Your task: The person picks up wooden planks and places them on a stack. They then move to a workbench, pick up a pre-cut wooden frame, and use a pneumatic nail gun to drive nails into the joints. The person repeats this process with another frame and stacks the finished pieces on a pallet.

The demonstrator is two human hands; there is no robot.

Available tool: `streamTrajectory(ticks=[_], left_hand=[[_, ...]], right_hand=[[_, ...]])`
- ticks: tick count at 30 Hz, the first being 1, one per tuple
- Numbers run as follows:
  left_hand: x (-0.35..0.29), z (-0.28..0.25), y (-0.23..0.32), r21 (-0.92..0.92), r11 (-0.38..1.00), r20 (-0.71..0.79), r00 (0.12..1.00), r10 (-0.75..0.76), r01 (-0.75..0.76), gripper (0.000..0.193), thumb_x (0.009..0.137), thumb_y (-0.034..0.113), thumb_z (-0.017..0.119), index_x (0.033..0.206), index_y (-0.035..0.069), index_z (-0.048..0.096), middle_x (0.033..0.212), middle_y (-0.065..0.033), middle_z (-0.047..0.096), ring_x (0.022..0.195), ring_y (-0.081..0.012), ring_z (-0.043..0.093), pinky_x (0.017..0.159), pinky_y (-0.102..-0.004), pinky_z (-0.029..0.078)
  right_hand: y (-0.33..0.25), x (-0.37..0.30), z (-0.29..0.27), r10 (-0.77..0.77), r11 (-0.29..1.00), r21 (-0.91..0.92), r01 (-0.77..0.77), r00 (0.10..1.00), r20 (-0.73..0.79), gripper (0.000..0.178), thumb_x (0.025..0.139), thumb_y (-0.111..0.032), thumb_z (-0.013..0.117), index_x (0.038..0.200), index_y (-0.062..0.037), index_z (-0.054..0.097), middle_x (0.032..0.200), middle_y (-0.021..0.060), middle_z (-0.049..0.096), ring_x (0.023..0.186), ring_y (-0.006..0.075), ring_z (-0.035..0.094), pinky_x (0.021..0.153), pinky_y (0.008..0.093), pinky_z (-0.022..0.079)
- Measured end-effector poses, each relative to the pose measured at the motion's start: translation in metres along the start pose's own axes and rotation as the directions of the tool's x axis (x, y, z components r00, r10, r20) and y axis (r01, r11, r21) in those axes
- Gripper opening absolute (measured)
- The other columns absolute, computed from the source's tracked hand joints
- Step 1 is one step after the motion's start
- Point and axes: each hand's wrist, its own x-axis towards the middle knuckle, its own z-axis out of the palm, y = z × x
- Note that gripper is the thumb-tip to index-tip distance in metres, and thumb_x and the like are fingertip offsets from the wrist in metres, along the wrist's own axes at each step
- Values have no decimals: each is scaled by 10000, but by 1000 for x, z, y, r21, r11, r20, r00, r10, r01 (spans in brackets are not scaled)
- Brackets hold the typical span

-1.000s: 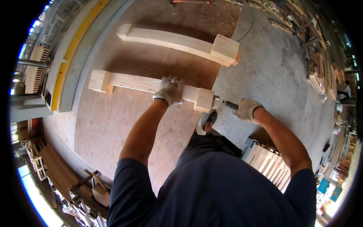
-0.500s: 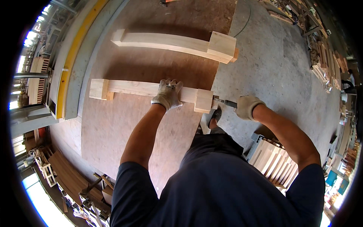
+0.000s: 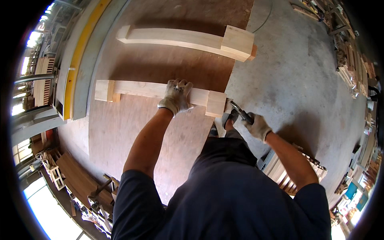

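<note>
A pale wooden beam lies crosswise before me, with a square block near its left end and another block toward its right end. My left hand, in a whitish work glove, grips the beam left of the right-hand block, fingers curled over its far edge. In my gloved right hand is a hammer with a dark grip and metal shaft, closed in my fingers. Its front end is beside the beam's right end; whether it touches the wood I cannot tell.
A similar beam with end blocks lies farther away. Both lie on a brown board whose right edge meets the concrete floor. A yellow-striped machine frame stands left. Stacked wooden pieces sit by my right arm.
My right hand has moved a little nearer to me, and the hammer now slants more steeply. My left hand keeps its hold on the beam. The view has shifted slightly.
</note>
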Motion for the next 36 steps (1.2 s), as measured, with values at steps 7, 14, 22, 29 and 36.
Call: streamTrajectory(ticks=[7,14,22,29,36], left_hand=[[4,-1,-3,14,999,74,997,-30,30,769,577,503,842,1206,134,598,1209,-127,595,1198,-344,528,1055,-495,344],[3,-10,1,39,998,96,994,-45,41,778,623,518,820,1254,132,575,1250,-137,591,1242,-350,504,1069,-492,335],[2,-24,2,-14,998,187,981,-58,62,761,629,497,820,1250,135,570,1264,-131,593,1248,-342,499,1079,-467,329],[0,-23,3,-19,997,169,983,-64,69,704,638,472,803,1217,140,580,1252,-126,594,1239,-329,506,1075,-468,333],[2,-25,0,-40,997,194,980,-51,60,711,656,486,796,1234,135,576,1271,-135,581,1259,-337,498,1095,-470,313]], right_hand=[[-3,-27,25,228,940,253,-228,973,30,320,960,-256,638,1119,20,669,876,157,704,810,234,643,765,378,502],[-38,-43,-9,97,978,-171,-119,987,-132,350,927,-237,626,1186,-1,631,1001,263,692,996,437,648,874,458,503],[-83,-44,-36,199,785,-593,-178,980,-31,306,920,-270,610,1107,-30,646,1101,241,683,1083,415,632,948,472,497],[-122,-36,-40,252,601,-783,-160,968,-4,270,898,-195,588,1080,-31,701,1078,239,700,1052,390,674,910,455,537],[-148,-26,-50,312,518,-849,-108,948,69,292,895,-221,600,1079,-32,726,1076,244,702,1052,392,679,901,444,545]])
